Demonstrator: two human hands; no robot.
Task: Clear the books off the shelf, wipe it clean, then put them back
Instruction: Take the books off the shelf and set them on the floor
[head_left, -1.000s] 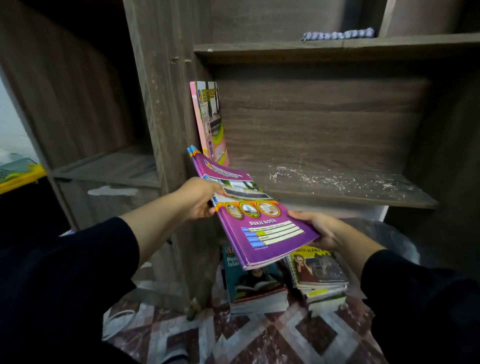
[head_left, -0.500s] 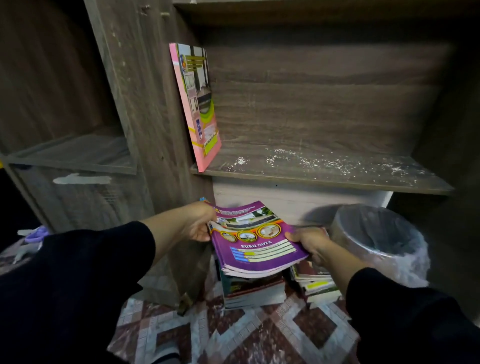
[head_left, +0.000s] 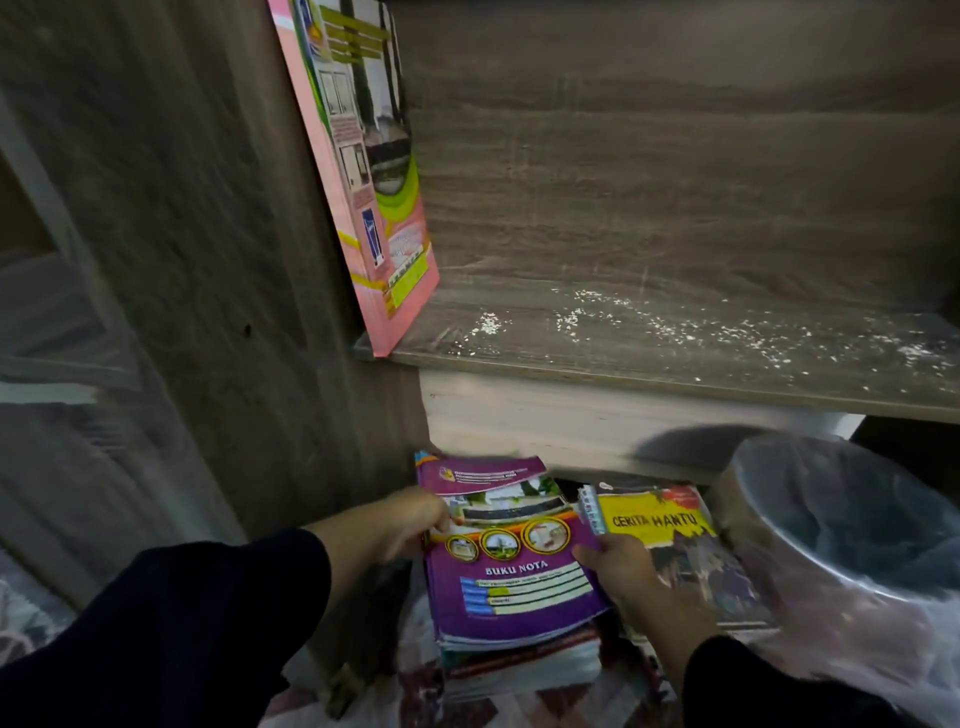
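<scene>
Dim wooden shelf unit is filling the view, patterned floor below. Shelf (head_left: 675, 358) is showing white dust specks across the board, so the wipe is judged not yet done. One pink book (head_left: 363, 197) is standing tilted against the left wall of the shelf, so clearing is nearly finished but not complete. Left hand (head_left: 410, 525) is gripping the left edge of the purple notebooks (head_left: 514, 571), right hand (head_left: 618, 561) is pinching their right edge; both are setting them on a stack on the floor. Yellow-covered book (head_left: 675, 540) is topping a second floor stack just beside it, with a lined bin (head_left: 852, 525) to the right. Remaining by my read: pull the pink book, wipe, reshelve everything.
</scene>
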